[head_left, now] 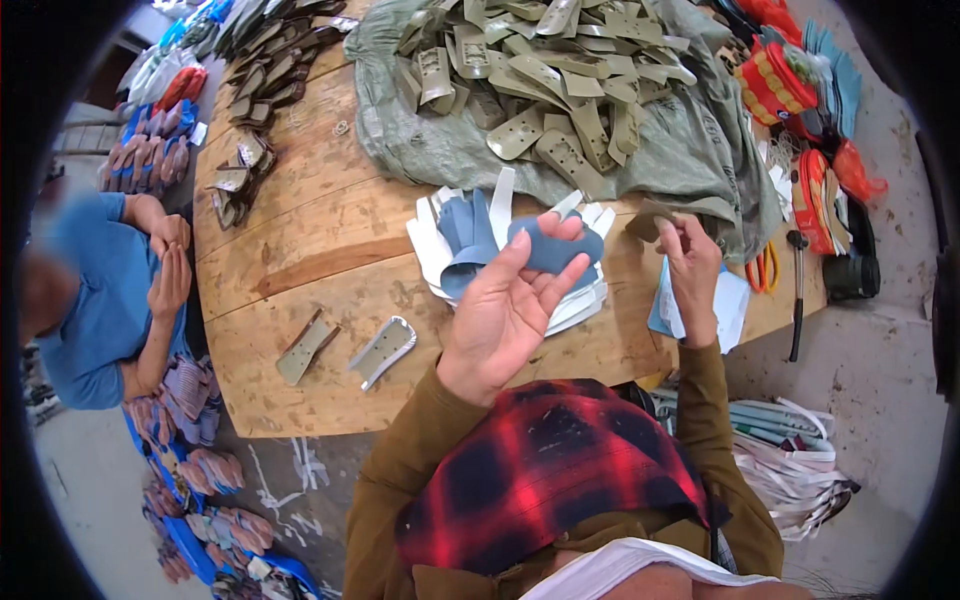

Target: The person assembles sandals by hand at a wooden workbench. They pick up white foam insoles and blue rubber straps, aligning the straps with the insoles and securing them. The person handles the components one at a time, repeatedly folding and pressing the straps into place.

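— Where is the blue-grey pad [545, 251]?
— By the curled fingers of the left hand [520, 305], above a spread of white strips [432, 255] on the counter [320, 255].

— Does that hand grip it?
— I cannot tell. The palm faces up and the fingers bend loosely, with the pad showing between and behind them.

— And the right hand [685, 255]?
— It is closed in a pinch on a small olive plate [648, 222], thumb against fingers, just right of the strips.

— What lies close by?
— Rolled blue-grey sheets [465, 232] rest on the strips, left of the pad. Pale blue and white papers [732, 302] lie near the right wrist. Two loose plates, one plain [300, 352] and one with a whitish rim [383, 354], lie apart on the left.

— Farther out?
— A big heap of olive plates [555, 75] sits on a crumpled green sheet [385, 125] at the far side. Dark brown pieces [262, 85] are piled to its left. Orange-handled scissors [765, 267] are at the right edge.

— Anyone else?
— A person in a blue shirt [100, 305] is at the left, hands close together.
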Available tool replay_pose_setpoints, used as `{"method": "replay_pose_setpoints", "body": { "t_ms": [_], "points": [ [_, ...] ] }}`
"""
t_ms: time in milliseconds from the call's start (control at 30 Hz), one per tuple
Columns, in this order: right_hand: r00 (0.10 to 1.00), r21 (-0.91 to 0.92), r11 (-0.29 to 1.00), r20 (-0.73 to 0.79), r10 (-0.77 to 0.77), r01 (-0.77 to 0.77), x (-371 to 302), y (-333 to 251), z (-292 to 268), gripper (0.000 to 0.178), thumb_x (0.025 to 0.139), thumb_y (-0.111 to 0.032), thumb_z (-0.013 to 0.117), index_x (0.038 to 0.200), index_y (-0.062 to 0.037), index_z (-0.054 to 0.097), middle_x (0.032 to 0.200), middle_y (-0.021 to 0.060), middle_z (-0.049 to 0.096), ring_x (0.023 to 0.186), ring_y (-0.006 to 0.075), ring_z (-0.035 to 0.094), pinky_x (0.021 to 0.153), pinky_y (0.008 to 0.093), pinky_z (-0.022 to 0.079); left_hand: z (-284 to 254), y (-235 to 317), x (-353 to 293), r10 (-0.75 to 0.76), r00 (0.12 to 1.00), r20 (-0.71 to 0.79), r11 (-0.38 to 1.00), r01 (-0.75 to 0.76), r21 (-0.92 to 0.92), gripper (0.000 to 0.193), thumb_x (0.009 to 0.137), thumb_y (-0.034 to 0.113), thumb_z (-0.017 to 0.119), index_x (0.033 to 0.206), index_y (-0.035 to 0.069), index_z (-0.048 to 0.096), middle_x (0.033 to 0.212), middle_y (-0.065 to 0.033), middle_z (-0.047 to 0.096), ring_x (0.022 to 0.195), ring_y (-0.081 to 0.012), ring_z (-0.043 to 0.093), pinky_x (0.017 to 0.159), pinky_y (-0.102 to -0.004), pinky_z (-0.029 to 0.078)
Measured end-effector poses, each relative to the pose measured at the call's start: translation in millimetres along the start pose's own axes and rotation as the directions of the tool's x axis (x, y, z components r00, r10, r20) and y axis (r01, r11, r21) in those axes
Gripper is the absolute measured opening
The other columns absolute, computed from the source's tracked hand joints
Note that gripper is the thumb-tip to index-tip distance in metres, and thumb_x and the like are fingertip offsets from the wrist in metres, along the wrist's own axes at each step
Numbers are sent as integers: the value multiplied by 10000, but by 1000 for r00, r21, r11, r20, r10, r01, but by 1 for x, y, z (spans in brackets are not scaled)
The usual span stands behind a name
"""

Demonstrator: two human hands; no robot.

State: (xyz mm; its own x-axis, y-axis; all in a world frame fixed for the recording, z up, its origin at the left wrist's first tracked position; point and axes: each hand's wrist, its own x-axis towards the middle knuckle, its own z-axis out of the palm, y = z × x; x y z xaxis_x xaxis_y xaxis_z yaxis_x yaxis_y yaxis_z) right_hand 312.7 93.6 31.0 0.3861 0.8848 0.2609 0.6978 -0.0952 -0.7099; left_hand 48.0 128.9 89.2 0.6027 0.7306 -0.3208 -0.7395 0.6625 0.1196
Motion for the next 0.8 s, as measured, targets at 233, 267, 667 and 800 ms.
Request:
{"method": "replay_pose_setpoints", "body": {
  "t_ms": [233,267,667,800],
  "points": [
    [999,-13,999,20,41,-41,-27,41,23,171,926,-137,663,1004,11,625,856,136,667,691,237,614,642,347,480,-3,-3,-8,9,1000,-22,1000,-10,-30,412,1069,217,393,1424,8,369,1453,-291,406,1362,-351,430,1165,-479,376],
    [996,72,996,67,51,-56,-25,42,18,178,930,-116,654,1058,6,629,878,108,677,689,203,616,654,330,486,-4,-3,-9,10,1000,-16,999,-11,-30,418,1070,219,388,1431,11,357,1454,-292,404,1361,-357,429,1165,-481,375],
    [895,467,860,264,-360,208,-7,-90,-14,372,835,-49,740,1172,11,594,972,119,705,866,221,698,738,327,533,-8,-15,-6,-64,996,-58,977,74,199,448,1075,273,374,1453,32,376,1432,-182,471,1331,-283,474,1144,-469,398],
    [834,362,872,322,-448,329,-7,-98,-2,352,810,-73,759,1124,16,627,922,144,700,836,269,704,701,343,524,-8,-14,-9,-42,997,-64,976,55,212,391,1082,256,362,1414,60,429,1385,-106,510,1241,-227,538,1096,-439,439]
  ]
}}
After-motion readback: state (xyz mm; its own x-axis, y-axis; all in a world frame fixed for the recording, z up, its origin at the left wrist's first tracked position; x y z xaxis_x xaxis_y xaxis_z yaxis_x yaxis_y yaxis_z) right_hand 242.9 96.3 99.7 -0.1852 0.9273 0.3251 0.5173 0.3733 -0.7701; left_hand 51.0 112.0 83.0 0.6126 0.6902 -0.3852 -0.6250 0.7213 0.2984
